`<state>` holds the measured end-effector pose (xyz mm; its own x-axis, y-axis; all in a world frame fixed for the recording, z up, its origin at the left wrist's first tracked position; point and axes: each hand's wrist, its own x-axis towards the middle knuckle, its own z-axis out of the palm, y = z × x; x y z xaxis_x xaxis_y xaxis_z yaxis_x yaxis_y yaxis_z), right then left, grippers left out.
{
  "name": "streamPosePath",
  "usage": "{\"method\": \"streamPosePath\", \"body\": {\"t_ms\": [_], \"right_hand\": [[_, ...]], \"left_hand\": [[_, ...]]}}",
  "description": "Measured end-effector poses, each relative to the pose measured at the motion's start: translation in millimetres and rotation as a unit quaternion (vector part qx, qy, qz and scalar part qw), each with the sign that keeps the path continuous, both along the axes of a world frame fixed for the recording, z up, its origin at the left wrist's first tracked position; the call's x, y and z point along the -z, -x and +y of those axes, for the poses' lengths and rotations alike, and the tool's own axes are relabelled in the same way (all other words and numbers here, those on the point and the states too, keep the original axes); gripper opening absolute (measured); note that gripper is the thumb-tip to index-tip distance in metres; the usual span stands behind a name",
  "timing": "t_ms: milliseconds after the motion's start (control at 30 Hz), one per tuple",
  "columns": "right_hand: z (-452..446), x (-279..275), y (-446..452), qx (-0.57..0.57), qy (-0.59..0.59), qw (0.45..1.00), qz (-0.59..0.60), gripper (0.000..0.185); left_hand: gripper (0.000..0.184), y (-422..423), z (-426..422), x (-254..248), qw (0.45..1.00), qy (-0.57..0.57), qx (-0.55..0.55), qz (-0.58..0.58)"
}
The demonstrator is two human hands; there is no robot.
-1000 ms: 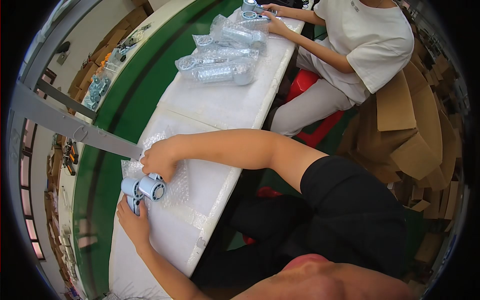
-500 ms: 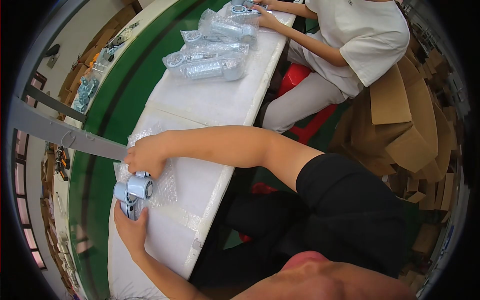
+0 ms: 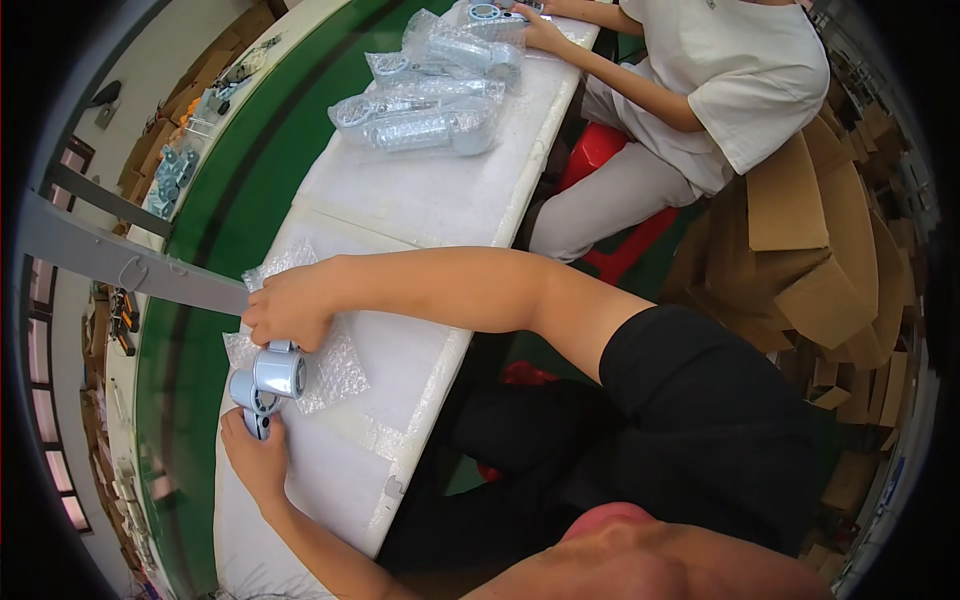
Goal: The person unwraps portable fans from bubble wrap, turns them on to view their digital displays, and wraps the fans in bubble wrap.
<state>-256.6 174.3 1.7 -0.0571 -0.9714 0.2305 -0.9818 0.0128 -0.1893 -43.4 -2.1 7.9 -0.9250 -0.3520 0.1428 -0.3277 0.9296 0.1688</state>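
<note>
A light-blue handheld device [image 3: 279, 373] with round, drum-shaped heads and a dark handle panel lies on bubble wrap [image 3: 335, 370] at the near part of the table. Whether it is one piece or two overlapping ones, I cannot tell. My left hand [image 3: 256, 462] is closed around its lower handle, thumb and fingers on either side. From above, my right hand [image 3: 292, 305] curls over the upper end, which runs under the palm; its fingertips are partly hidden. More bubble wrap shows behind the right hand.
Several light-blue devices in bubble bags [image 3: 430, 125] lie farther along the white table [image 3: 400, 205]. A co-worker [image 3: 720, 80] in a white shirt handles another there. A grey metal bar [image 3: 140, 260] reaches in from the left, near my right hand. Cardboard boxes [image 3: 810, 240] stand at right.
The drum-shaped head has turned slightly, its dark end face now less visible. My left hand has shifted slightly left and down, my right hand slightly left. The bubble wrap has moved a little.
</note>
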Motion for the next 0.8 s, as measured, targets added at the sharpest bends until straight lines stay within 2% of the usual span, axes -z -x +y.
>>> {"method": "streamPosePath", "body": {"t_ms": [400,533,800], "right_hand": [[-7.0,14.4,-7.9,0.001,-0.011,1.000,-0.017,0.034],[-7.6,12.1,-8.5,-0.001,-0.021,1.000,-0.005,0.032],[-12.2,13.8,-11.3,0.005,-0.007,1.000,0.012,0.030]], "left_hand": [[0.035,-13.0,-45.2,0.4,0.997,-0.018,-0.079,0.015],[0.038,-15.2,-54.6,2.2,0.992,0.022,-0.118,0.043],[0.040,-21.1,-66.9,5.0,0.978,0.029,-0.190,0.087]]}}
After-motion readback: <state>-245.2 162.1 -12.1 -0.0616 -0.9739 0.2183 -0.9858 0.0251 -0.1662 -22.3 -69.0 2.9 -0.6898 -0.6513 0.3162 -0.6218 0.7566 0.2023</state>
